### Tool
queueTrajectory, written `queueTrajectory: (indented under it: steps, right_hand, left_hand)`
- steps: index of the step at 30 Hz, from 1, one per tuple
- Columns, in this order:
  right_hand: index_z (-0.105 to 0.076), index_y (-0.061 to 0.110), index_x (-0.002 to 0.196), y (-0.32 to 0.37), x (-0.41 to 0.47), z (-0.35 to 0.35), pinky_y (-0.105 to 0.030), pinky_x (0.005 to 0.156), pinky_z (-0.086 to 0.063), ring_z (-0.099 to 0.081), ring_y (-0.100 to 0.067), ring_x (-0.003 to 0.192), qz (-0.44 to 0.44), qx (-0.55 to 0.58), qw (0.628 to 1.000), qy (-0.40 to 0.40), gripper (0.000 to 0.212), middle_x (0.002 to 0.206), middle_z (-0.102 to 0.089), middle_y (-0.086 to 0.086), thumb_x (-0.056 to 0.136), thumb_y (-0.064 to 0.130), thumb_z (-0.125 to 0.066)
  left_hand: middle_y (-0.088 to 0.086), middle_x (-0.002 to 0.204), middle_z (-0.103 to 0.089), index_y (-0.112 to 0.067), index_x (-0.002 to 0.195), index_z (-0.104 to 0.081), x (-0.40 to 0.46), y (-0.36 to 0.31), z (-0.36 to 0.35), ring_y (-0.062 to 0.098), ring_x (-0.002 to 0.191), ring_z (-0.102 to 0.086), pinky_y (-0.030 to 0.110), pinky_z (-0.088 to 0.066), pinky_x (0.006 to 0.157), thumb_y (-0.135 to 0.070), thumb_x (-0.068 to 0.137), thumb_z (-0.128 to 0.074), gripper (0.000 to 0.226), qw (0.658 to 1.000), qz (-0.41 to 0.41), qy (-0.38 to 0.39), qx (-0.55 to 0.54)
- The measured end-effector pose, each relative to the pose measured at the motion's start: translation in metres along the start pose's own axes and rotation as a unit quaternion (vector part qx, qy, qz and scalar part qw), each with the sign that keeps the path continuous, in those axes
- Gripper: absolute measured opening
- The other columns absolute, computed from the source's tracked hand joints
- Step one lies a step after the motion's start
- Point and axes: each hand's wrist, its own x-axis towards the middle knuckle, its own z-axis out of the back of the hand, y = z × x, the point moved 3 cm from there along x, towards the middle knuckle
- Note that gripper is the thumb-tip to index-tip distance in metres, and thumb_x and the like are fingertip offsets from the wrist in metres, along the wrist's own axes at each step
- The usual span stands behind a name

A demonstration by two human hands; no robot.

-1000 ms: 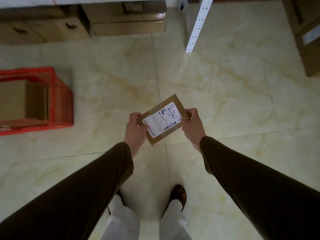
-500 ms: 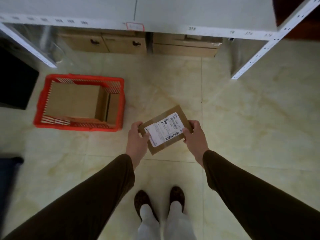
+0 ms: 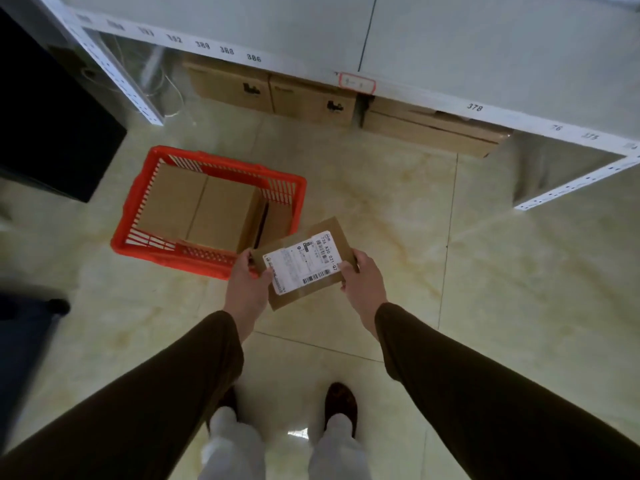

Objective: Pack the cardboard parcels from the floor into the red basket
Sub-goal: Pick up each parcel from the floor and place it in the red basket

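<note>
A flat cardboard parcel (image 3: 304, 263) with a white shipping label is held in the air between both hands. My left hand (image 3: 246, 284) grips its left edge and my right hand (image 3: 363, 280) grips its right edge. The red basket (image 3: 138, 206) stands on the floor just left of and beyond the parcel, its near right corner hidden behind the parcel and my left hand. Inside it lie large cardboard parcels (image 3: 201, 207) that fill most of its floor.
A white metal shelf (image 3: 450, 46) with numbered edge runs across the top, with brown boxes (image 3: 277, 91) under it on the floor. A black cabinet (image 3: 45, 116) stands at the left. My feet (image 3: 341, 407) are on the pale tiled floor.
The view has turned left and moved closer, so the basket now sits near centre, right by the parcel. Both hands keep the same grip on the parcel.
</note>
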Motion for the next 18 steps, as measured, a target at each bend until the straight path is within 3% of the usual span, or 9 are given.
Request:
queueTrajectory:
  steps: [4, 8, 10, 12, 15, 17, 18]
  right_hand:
    - [-0.057, 0.013, 0.14, 0.023, 0.007, -0.052, -0.052, 0.101, -0.053, -0.064, -0.025, 0.101, -0.002, 0.002, 1.0, -0.002, 0.037, 0.123, -0.07, -0.008, 0.104, 0.019, -0.05]
    - [-0.057, 0.015, 0.141, 0.039, 0.012, -0.104, -0.046, 0.098, -0.056, -0.065, -0.015, 0.098, -0.016, 0.017, 1.0, -0.017, 0.037, 0.116, -0.071, 0.001, 0.105, 0.021, -0.049]
    - [-0.057, 0.016, 0.14, 0.047, 0.014, -0.127, -0.032, 0.089, -0.056, -0.066, -0.007, 0.096, -0.013, 0.019, 0.999, -0.026, 0.036, 0.11, -0.069, 0.007, 0.106, 0.023, -0.048]
    - [-0.056, 0.016, 0.143, 0.052, 0.016, -0.145, -0.03, 0.091, -0.053, -0.066, -0.015, 0.106, -0.006, 0.006, 0.999, -0.032, 0.039, 0.119, -0.068, 0.001, 0.106, 0.026, -0.048]
    - [-0.056, 0.019, 0.142, 0.056, 0.022, -0.165, -0.046, 0.102, -0.053, -0.06, -0.031, 0.121, -0.017, -0.003, 0.999, -0.039, 0.04, 0.125, -0.067, -0.005, 0.104, 0.031, -0.049]
    - [-0.058, 0.018, 0.137, 0.056, 0.028, -0.172, -0.041, 0.092, -0.059, -0.066, -0.027, 0.112, -0.028, 0.013, 0.999, -0.042, 0.037, 0.121, -0.069, -0.005, 0.104, 0.033, -0.05]
    - [-0.059, 0.018, 0.132, 0.057, 0.031, -0.175, -0.034, 0.083, -0.059, -0.07, -0.022, 0.104, -0.032, 0.023, 0.998, -0.041, 0.033, 0.119, -0.071, -0.004, 0.104, 0.032, -0.05]
  left_hand:
    - [0.006, 0.138, -0.061, -0.014, 0.148, -0.043, 0.036, 0.004, 0.042, 0.021, 0.12, -0.062, 0.026, -0.055, 0.083, -0.008, 0.101, -0.058, 0.05, 1.0, 0.019, 0.006, -0.009]
    - [0.001, 0.142, -0.058, -0.02, 0.151, -0.04, 0.07, 0.009, 0.085, 0.018, 0.125, -0.057, 0.032, -0.053, 0.094, -0.009, 0.1, -0.059, 0.055, 0.999, 0.025, 0.046, -0.007]
    - [-0.003, 0.141, -0.059, -0.023, 0.152, -0.038, 0.086, 0.011, 0.105, 0.015, 0.124, -0.057, 0.023, -0.052, 0.084, -0.009, 0.1, -0.059, 0.058, 0.997, 0.027, 0.072, -0.009]
    - [-0.008, 0.138, -0.061, -0.028, 0.151, -0.038, 0.099, 0.011, 0.121, 0.013, 0.123, -0.058, 0.017, -0.051, 0.076, -0.01, 0.101, -0.058, 0.057, 0.995, 0.022, 0.094, -0.001]
    - [-0.011, 0.135, -0.062, -0.037, 0.156, -0.029, 0.12, 0.01, 0.138, 0.013, 0.12, -0.059, 0.031, -0.053, 0.092, -0.013, 0.101, -0.058, 0.066, 0.993, 0.028, 0.111, 0.008]
    - [-0.011, 0.135, -0.063, -0.037, 0.158, -0.025, 0.133, 0.008, 0.143, 0.015, 0.119, -0.061, 0.04, -0.054, 0.099, -0.014, 0.101, -0.059, 0.07, 0.991, 0.043, 0.124, 0.013]
    - [-0.01, 0.134, -0.064, -0.034, 0.156, -0.029, 0.139, 0.007, 0.144, 0.015, 0.116, -0.063, 0.039, -0.057, 0.095, -0.014, 0.1, -0.06, 0.066, 0.991, 0.049, 0.123, 0.015]
